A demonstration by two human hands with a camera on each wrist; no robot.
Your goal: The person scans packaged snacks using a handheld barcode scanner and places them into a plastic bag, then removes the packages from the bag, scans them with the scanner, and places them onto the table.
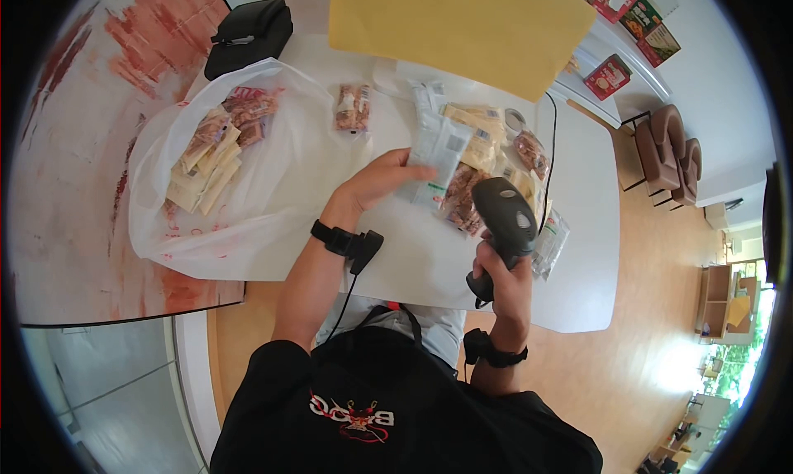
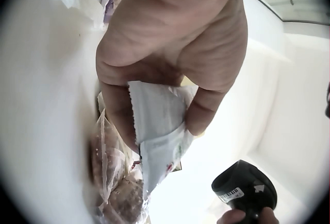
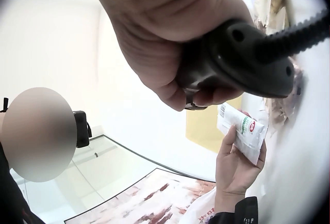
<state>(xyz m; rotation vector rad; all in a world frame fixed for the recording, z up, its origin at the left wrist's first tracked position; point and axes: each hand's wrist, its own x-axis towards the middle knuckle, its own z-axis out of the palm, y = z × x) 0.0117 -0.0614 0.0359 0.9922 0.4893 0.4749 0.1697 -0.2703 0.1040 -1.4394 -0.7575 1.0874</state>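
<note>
My left hand (image 1: 376,179) pinches a flat white packet (image 1: 444,147) between thumb and fingers, and a printed barcode faces up in the head view. Red and green print shows on the packet (image 3: 247,131) in the right wrist view. In my right hand (image 1: 505,280) is a black handheld barcode scanner (image 1: 502,208), gripped by its handle, its head to the right of the packet. A ribbed cable (image 3: 296,37) runs from the handle's base. Under and beside the packet lie clear bags of brown food pieces (image 1: 464,200) and cream-coloured packs (image 1: 483,135).
At the left, a white plastic bag (image 1: 273,164) holds several cream and brown packs. One brown pack (image 1: 353,108) lies alone mid-table. A black case (image 1: 249,38) and a yellow board (image 1: 458,28) stand at the back. Another white packet (image 1: 552,244) lies near the right edge.
</note>
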